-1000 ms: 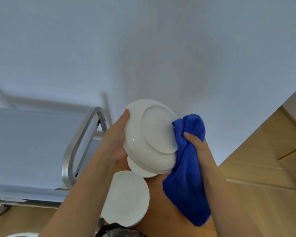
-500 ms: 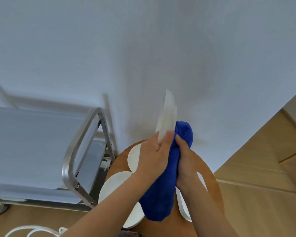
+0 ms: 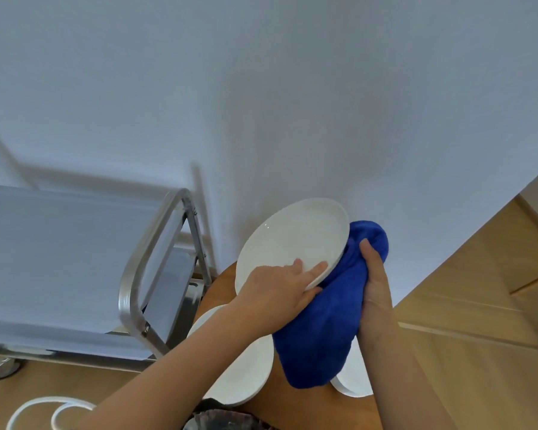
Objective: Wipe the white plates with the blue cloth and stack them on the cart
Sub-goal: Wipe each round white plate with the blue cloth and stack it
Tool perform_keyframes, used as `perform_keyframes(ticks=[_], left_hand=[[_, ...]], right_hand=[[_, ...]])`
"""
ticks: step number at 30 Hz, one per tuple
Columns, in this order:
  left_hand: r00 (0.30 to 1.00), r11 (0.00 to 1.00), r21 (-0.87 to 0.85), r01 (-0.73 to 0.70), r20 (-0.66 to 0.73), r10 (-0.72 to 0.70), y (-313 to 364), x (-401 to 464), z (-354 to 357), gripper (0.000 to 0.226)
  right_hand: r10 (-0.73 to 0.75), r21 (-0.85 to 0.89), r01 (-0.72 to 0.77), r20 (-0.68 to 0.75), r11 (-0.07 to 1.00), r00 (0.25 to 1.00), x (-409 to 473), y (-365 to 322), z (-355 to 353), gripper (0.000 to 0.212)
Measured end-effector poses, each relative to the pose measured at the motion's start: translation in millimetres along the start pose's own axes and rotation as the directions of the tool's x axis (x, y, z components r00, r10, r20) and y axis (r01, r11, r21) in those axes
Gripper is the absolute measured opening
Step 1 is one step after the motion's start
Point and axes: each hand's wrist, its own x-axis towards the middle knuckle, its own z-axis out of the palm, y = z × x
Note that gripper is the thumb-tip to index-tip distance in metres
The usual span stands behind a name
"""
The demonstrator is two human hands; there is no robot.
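The left hand (image 3: pixel 280 290) pinches a tilted white plate (image 3: pixel 292 240) at its 5 o'clock rim, thumb on the face. The right hand (image 3: pixel 375 283) has its grip clamped on the blue cloth (image 3: pixel 326 327), bunched against the plate's back. More plates (image 3: pixel 246 377) lie on the round wooden bench (image 3: pixel 292 408) below. The steel cart (image 3: pixel 59 259) stands at 9 o'clock, its top shelf holding no plates.

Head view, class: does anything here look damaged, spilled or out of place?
Nothing stands out. The left hand grips an intact white plate, and the right hand holds the blue cloth against it.

white plate (image 3: pixel 292 243) tilted (face up), blue cloth (image 3: pixel 330 324) beneath
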Motion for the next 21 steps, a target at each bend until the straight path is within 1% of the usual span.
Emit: perform_keyframes(ticks=[1, 4, 5, 8, 10, 13, 14, 15, 16, 17, 18, 19, 20, 21], left_hand=[[0.998, 0.998, 0.052, -0.025, 0.050, 0.023, -1, -1, 3, 0.053], [0.989, 0.983, 0.157, -0.094, 0.131, 0.074, -2, -6, 11, 0.059], [0.987, 0.979, 0.176, -0.099, 0.142, 0.074, -3, -8, 13, 0.061], [0.987, 0.970, 0.217, -0.112, 0.138, 0.083, -5, -8, 17, 0.055], [0.986, 0.961, 0.250, -0.117, 0.149, 0.081, -3, -8, 19, 0.051], [0.983, 0.944, 0.289, -0.160, 0.132, 0.126, -2, -13, 22, 0.050], [0.984, 0.955, 0.247, -0.165, 0.104, 0.143, -5, -16, 23, 0.051], [0.988, 0.981, 0.128, -0.147, 0.058, 0.140, -10, -19, 23, 0.052], [0.995, 0.994, -0.054, -0.100, 0.025, 0.101, -18, -25, 23, 0.055], [0.999, 0.962, -0.270, -0.044, -0.036, 0.036, -27, -31, 21, 0.057], [0.982, 0.910, -0.414, -0.029, -0.184, -0.053, -37, -36, 19, 0.057], [0.923, 0.901, -0.434, -0.002, -0.348, -0.166, -49, -38, 18, 0.057], [0.847, 0.893, -0.441, 0.088, -0.439, -0.301, -64, -38, 19, 0.057], [0.792, 0.831, -0.506, 0.231, -0.398, -0.463, -77, -36, 20, 0.058]], right_hand=[[-0.004, -0.032, 0.003, -0.019, 0.999, 1.000, 1, -3, -1, 0.051], [0.014, -0.211, -0.020, -0.033, 0.977, 0.999, 2, -4, -2, 0.076], [0.042, -0.240, -0.049, -0.034, 0.969, 0.999, 1, -2, -3, 0.075], [0.098, -0.253, -0.108, -0.050, 0.961, 0.994, 2, 8, -9, 0.051], [0.075, -0.260, -0.091, -0.070, 0.961, 0.995, 4, 15, -13, 0.037], [0.022, -0.261, -0.043, -0.080, 0.964, 0.997, 4, 24, -18, 0.021], [0.021, -0.241, -0.039, -0.077, 0.970, 0.997, 4, 26, -21, 0.018], [0.025, -0.214, -0.040, -0.073, 0.976, 0.997, 4, 29, -25, 0.017], [0.029, -0.186, -0.043, -0.074, 0.982, 0.997, 3, 31, -29, 0.017], [0.041, -0.160, -0.053, -0.082, 0.986, 0.996, 3, 32, -34, 0.018], [0.062, -0.132, -0.074, -0.097, 0.988, 0.993, 3, 34, -38, 0.019], [0.082, -0.106, -0.095, -0.118, 0.990, 0.990, 2, 35, -42, 0.020], [0.092, -0.089, -0.104, -0.134, 0.991, 0.987, 2, 36, -46, 0.020], [0.091, -0.084, -0.104, -0.137, 0.991, 0.986, 1, 37, -48, 0.020]])
